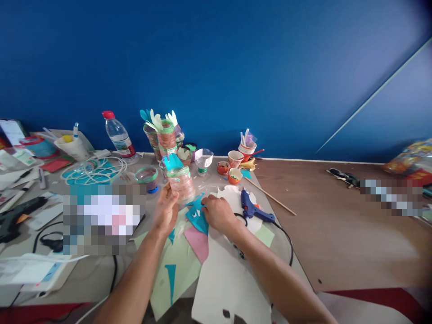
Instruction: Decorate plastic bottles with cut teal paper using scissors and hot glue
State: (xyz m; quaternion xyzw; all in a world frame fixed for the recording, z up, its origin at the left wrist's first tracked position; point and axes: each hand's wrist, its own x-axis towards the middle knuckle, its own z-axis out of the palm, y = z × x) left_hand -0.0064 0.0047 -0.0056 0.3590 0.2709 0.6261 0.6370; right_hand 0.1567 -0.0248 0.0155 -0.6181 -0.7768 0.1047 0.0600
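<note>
My left hand (166, 210) is closed round the side of a cup wound with pinkish-brown cord (182, 183). Its rim is green, and a blue paper cut-out (173, 162) stands up from the top. My right hand (218, 212) is at the blue paper (197, 218), with its fingers curled down on the edge of a piece. That paper has shapes cut out of it and lies just right of the cup. Under my right wrist is a white sheet (222, 281), and a blue glue gun (253, 208) lies to its right.
Similar wrapped cups with paper petals (166, 135) stand against the blue wall, beside a red-capped bottle (119, 137). Small paper cups (235, 175) and a wooden stick (275, 199) lie right. Cables (96, 171), a black glue gun (20, 216) and a power strip (54, 272) crowd the left.
</note>
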